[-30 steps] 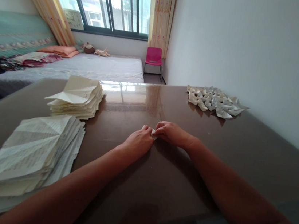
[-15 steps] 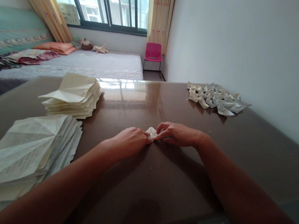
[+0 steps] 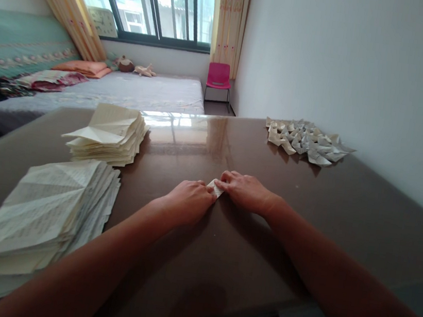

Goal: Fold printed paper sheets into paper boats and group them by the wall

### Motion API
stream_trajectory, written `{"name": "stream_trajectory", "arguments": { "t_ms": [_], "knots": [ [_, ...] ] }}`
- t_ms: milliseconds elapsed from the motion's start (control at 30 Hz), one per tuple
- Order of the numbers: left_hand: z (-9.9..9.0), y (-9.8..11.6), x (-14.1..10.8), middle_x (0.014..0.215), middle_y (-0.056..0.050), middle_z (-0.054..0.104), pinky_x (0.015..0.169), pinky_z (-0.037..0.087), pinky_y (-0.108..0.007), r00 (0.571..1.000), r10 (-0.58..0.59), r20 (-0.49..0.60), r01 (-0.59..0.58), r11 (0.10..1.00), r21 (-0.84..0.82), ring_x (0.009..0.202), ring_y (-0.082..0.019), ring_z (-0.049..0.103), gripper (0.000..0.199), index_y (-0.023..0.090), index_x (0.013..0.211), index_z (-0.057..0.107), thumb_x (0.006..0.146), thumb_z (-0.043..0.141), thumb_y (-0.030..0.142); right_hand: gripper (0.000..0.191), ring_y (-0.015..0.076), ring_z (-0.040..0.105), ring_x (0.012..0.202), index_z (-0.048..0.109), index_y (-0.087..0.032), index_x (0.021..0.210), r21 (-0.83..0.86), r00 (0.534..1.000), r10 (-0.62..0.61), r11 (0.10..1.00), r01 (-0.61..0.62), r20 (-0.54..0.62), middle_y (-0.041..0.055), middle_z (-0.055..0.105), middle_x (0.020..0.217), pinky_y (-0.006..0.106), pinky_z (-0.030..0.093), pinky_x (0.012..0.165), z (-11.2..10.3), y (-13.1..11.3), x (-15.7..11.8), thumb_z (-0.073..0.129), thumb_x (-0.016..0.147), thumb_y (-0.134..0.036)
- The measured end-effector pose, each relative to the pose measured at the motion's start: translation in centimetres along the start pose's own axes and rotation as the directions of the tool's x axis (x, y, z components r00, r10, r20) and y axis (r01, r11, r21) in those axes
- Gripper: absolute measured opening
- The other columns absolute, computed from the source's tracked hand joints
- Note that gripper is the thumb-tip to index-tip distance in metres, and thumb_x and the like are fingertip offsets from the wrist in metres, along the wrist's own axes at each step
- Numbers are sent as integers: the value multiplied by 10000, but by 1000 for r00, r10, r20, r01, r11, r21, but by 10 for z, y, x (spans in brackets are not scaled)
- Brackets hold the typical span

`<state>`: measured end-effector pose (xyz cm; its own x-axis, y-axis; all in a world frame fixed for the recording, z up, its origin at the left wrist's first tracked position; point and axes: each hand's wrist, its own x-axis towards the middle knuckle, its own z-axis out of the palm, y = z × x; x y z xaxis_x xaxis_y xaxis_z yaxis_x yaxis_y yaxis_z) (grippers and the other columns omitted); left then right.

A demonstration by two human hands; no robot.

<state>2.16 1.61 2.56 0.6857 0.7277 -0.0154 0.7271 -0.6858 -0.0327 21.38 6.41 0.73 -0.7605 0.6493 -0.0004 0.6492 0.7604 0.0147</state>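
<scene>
A small piece of folded paper (image 3: 217, 188) with print on it lies on the brown glossy table (image 3: 191, 249), between my two hands. My left hand (image 3: 193, 197) has its fingers closed on the paper's left side and rests against the tabletop. From the right, my right hand (image 3: 245, 189) pinches the paper's upper right edge. Fingers cover much of the paper, so its full folded shape is hidden.
Creased printed sheets (image 3: 45, 204) form a stack at the left, with a cream paper stack (image 3: 109, 134) behind it. Several folded paper boats (image 3: 303, 138) stand at the back right by the wall. A bed (image 3: 158, 91) and pink chair (image 3: 219, 76) are beyond the table.
My right hand has shifted slightly left and up along the paper, its fingers now curled on the upper edge. The left hand stays on the paper. The view has moved a little.
</scene>
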Motion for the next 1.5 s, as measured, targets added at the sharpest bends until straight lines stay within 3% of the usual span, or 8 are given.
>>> {"name": "stream_trajectory", "arguments": {
  "t_ms": [167, 300, 433, 733, 1033, 1167, 1333, 1500],
  "knots": [
    [2, -1, 5, 917, -79, 707, 779, 483, -315, 998, -40, 52, 39, 999, 18, 838, -214, 662, 202, 189, 879, 682, 862, 483, 221, 328, 200, 600, 902, 592, -263, 1230, 97, 992, 121, 988, -117, -33, 87, 605, 1094, 259, 405, 676, 6, 2, 6, 443, 940, -301],
    [17, -15, 10, 938, -46, 693, 830, 465, -293, 977, -192, -96, 175, 971, -160, 941, -198, 629, 250, 228, 888, 672, 903, 466, 371, 439, 186, 608, 880, 588, -228, 1231, 279, 972, 217, 942, -185, -87, 80, 612, 1064, 252, 413, 692, 15, 13, 12, 512, 891, -494],
    [36, -24, 15, 1038, -57, 663, 853, 463, -321, 933, -301, -196, 241, 929, -281, 990, -217, 597, 339, 210, 1099, 597, 843, 562, 431, 413, 156, 597, 830, 637, -217, 1156, 434, 980, 187, 890, -138, -73, 47, 640, 964, 241, 420, 711, 21, 18, 16, 667, 797, -418],
    [36, -26, 20, 920, 18, 694, 736, 487, -238, 923, -384, -25, 302, 762, -574, 829, -149, 644, 449, 232, 1162, 562, 727, 651, 307, 558, 99, 530, 664, 618, -169, 1173, 627, 980, 192, 770, -118, -50, 45, 623, 963, 242, 442, 650, 19, 23, 16, 755, 680, -392],
    [26, -19, 18, 906, -4, 677, 737, 480, -260, 934, -358, -2, 307, 804, -509, 808, -171, 637, 434, 228, 1114, 611, 712, 678, 380, 528, 94, 497, 640, 608, -156, 1120, 733, 991, 124, 668, -124, 54, -2, 614, 825, 220, 410, 593, 23, 24, 15, 754, 665, -383],
    [29, -24, 20, 821, 9, 685, 659, 465, -226, 918, -394, 37, 342, 742, -577, 757, -155, 635, 302, 203, 959, 660, 683, 683, 324, 527, 89, 481, 622, 588, -148, 1117, 779, 993, 86, 616, -119, 83, -18, 583, 775, 209, 391, 564, 20, 23, 14, 750, 670, -376],
    [33, -25, 20, 780, 18, 680, 619, 437, -208, 935, -354, 18, 293, 741, -605, 740, -141, 624, 172, 210, 851, 672, 706, 623, 288, 411, 98, 480, 646, 647, -163, 1002, 681, 993, 102, 722, -119, 66, 3, 582, 816, 221, 388, 585, 11, 17, 11, 734, 689, -415],
    [25, -19, 13, 887, 1, 657, 673, 435, -243, 950, -310, 20, 288, 855, -430, 808, -174, 613, 390, 212, 979, 603, 682, 680, 453, 540, 128, 509, 700, 619, -162, 1014, 582, 992, 110, 803, -126, 62, 8, 569, 829, 246, 405, 634, 7, 11, 8, 798, 595, -452]
  ]
}}
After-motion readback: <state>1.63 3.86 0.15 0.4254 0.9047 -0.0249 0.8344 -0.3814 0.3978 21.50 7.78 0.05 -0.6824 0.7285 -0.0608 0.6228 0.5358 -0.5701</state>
